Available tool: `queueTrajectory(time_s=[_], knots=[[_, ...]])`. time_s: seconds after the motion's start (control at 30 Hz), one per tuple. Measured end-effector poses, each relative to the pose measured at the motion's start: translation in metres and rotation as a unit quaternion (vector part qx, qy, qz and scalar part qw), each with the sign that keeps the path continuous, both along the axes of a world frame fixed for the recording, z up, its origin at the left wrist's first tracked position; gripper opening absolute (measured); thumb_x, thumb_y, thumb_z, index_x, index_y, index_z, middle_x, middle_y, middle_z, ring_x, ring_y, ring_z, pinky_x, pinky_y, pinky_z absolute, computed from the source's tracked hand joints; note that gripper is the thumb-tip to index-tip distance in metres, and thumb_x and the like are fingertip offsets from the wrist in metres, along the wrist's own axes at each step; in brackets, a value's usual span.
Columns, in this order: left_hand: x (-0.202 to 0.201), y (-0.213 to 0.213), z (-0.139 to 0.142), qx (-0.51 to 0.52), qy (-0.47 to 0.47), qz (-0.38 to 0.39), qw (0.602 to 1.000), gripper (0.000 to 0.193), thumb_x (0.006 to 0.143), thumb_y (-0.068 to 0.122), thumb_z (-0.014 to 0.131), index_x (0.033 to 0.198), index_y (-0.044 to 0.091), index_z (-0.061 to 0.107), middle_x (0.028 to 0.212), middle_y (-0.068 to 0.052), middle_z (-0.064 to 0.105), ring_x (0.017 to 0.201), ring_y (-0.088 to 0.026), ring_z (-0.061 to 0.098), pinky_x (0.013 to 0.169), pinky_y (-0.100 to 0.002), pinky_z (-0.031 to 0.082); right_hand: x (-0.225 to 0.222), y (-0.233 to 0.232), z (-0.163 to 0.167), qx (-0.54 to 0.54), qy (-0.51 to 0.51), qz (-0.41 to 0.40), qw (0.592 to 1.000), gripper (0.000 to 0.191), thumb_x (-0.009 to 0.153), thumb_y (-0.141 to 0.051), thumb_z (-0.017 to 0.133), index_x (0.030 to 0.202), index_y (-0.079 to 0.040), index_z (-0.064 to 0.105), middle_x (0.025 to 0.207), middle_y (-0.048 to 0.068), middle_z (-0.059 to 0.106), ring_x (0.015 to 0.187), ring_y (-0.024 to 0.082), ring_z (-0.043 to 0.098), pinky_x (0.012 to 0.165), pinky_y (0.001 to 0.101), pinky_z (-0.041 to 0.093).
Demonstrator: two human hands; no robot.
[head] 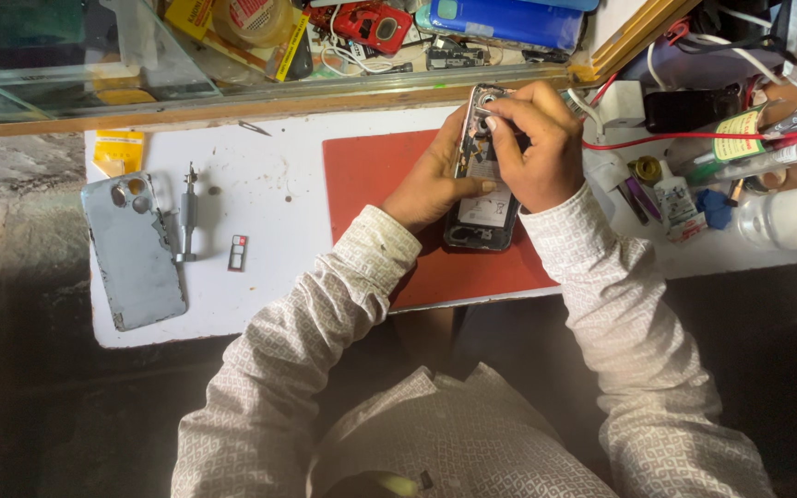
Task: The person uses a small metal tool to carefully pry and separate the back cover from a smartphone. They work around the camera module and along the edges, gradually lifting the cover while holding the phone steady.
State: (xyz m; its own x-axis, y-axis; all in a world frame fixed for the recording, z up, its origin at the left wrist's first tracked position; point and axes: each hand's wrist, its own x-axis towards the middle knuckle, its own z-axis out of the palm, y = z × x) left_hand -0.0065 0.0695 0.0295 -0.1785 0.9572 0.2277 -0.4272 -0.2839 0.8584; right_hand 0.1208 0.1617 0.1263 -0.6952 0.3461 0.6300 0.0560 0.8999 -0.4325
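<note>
The opened phone [481, 175] is steadied on the red mat [371, 175] at 12 o'clock by the left hand [435, 180], closed round its edge, while its upper end is pinched by the right hand [532, 143]; careful fingertip work seems called for next.

**Packages and labels on the worktop**

Yellow packet [119, 150] at the worktop's far left corner, flat, rectangular. Small bottle with green-edged white label [738, 136] lying near the right edge. White glue bottle, printed label [674, 200], just below it. Yellow-and-red packaging [237, 28] and blue rectangular pack [505, 20] under the glass beyond the far edge.
</note>
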Motion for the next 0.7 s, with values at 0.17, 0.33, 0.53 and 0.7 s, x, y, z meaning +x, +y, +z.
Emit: queueTrajectory(time_s=[0.17, 0.33, 0.53, 0.7], knots=[[0.000, 0.000, 0.001, -0.011, -0.012, -0.007, 1.000, 0.106, 0.079, -0.014, 0.067, 0.166, 0.009, 0.011, 0.148, -0.011, 0.047, 0.132, -0.022, 0.053, 0.110, -0.035, 0.049, -0.005, -0.004, -0.003, 0.036, -0.003, -0.009, 0.999, 0.015, 0.094, 0.008, 0.071, 0.109, 0.005, 0.071, 0.101, 0.016, 0.063, 0.089, 0.030, 0.067, 0.076, 0.0374, 0.054], [0.001, 0.000, 0.001, -0.011, -0.010, -0.003, 1.000, 0.107, 0.077, -0.017, 0.066, 0.166, 0.009, 0.011, 0.147, -0.012, 0.047, 0.133, -0.022, 0.052, 0.111, -0.034, 0.047, -0.003, -0.009, -0.002, 0.088, -0.014, -0.001, 0.996, 0.017, 0.092, 0.009, 0.072, 0.108, 0.004, 0.071, 0.099, 0.016, 0.061, 0.092, 0.033, 0.064, 0.080, 0.0412, 0.053], [0.002, -0.001, 0.000, -0.003, 0.016, 0.021, 1.000, 0.105, 0.078, -0.017, 0.064, 0.166, 0.008, 0.013, 0.153, -0.014, 0.045, 0.144, -0.024, 0.043, 0.120, -0.033, 0.038, 0.005, -0.018, -0.003, 0.107, -0.056, 0.021, 0.992, 0.019, 0.088, 0.009, 0.071, 0.106, 0.003, 0.071, 0.095, 0.015, 0.059, 0.090, 0.034, 0.062, 0.080, 0.0429, 0.051], [0.002, -0.001, 0.002, 0.008, 0.038, 0.027, 0.999, 0.105, 0.078, -0.018, 0.065, 0.166, 0.006, 0.014, 0.155, -0.015, 0.044, 0.149, -0.025, 0.038, 0.124, -0.033, 0.033, 0.008, -0.021, -0.006, 0.084, -0.041, 0.021, 0.995, 0.017, 0.088, 0.009, 0.071, 0.105, 0.003, 0.071, 0.096, 0.015, 0.061, 0.088, 0.034, 0.063, 0.078, 0.0421, 0.051]])
